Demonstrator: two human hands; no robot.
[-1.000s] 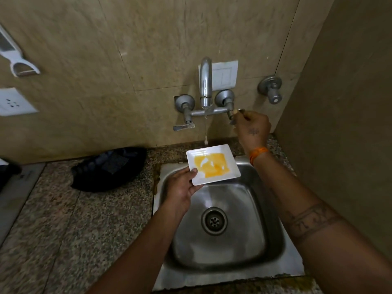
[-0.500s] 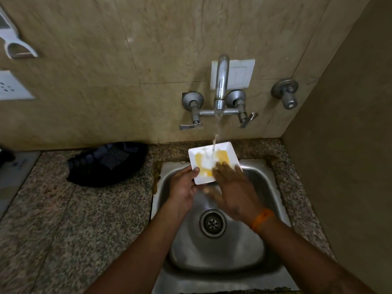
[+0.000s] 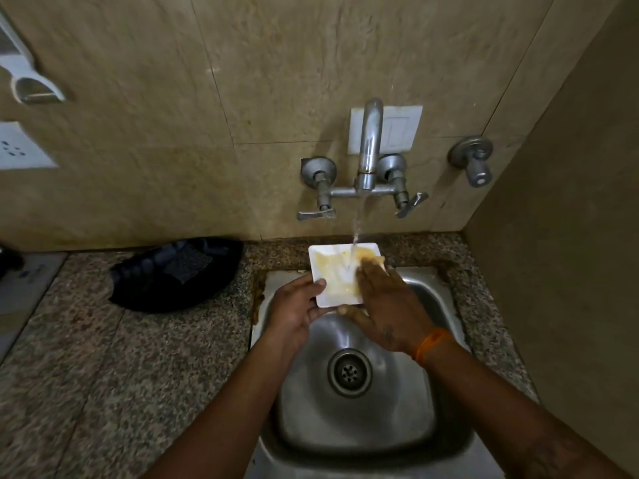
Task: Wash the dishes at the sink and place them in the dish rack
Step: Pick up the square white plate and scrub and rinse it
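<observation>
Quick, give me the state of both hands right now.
Left hand: holding the white square plate by its near left corner, under the running water.
Right hand: open, straight fingers rubbing the plate's yellow residue.

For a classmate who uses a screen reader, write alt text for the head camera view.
A person rinses a square white plate smeared with yellow residue under a running tap: the left hand grips its left edge, the right hand rubs its face with flat fingers. Below is a steel sink; a black dish rack sits on the counter to the left.
</observation>
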